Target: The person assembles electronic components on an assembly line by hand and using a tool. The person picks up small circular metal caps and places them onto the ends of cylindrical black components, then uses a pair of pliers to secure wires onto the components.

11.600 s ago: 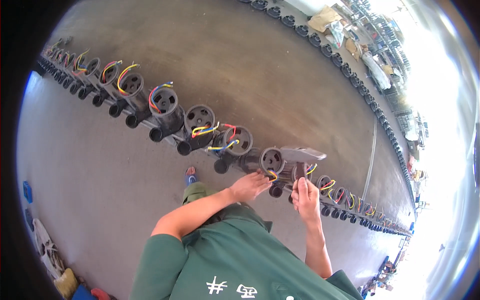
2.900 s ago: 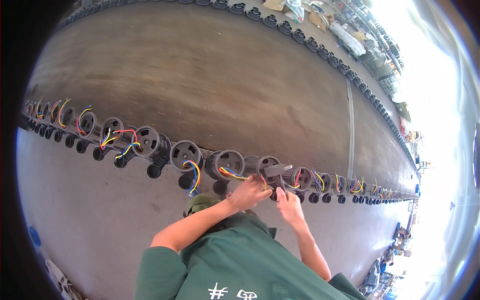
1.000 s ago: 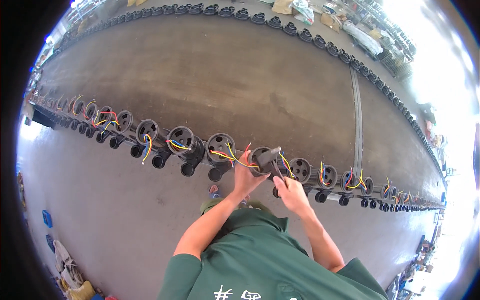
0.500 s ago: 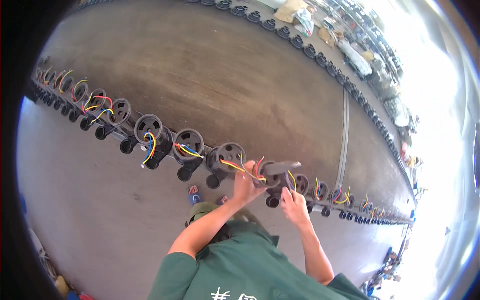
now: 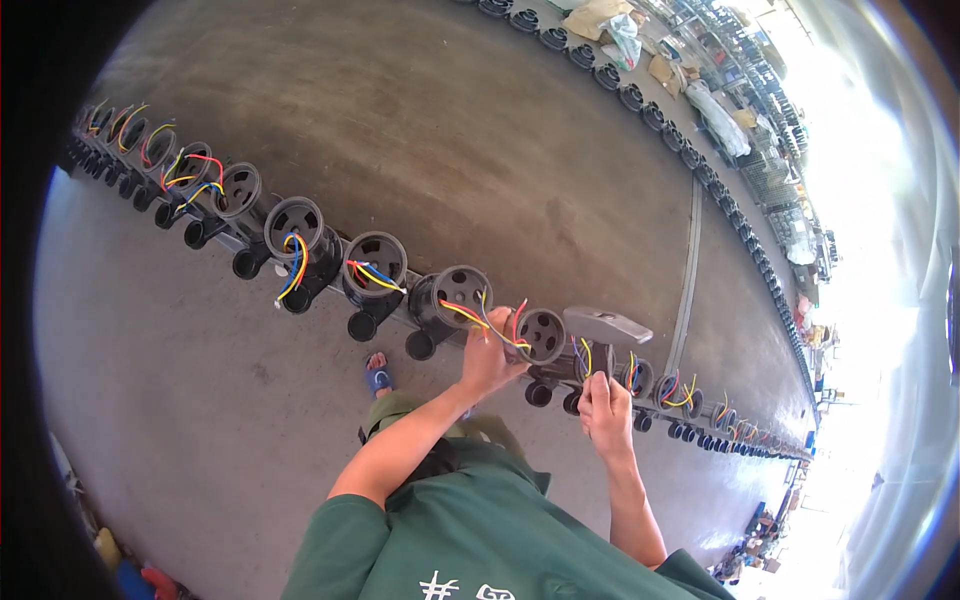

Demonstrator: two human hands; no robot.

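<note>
In my right hand is the handle of a hammer, its fingers closed round it. The grey metal head of the hammer is raised just right of a black round housing with holes in its end face. My left hand grips the left side of that housing, its fingertips partly hidden. Red and yellow wires run past the fingers of this hand. Left of it stands another black housing of the same kind, with a short side pipe facing me.
Similar housings with coloured wires form a long row on a narrow rail, running left and right. Beyond lies a brown floor, with another row of black parts and bags farther off. My sandalled foot is below the row.
The hammer has moved right and away from the housing, whose end face now shows fully. My left hand has stayed at the housing. The whole view has shifted slightly.
</note>
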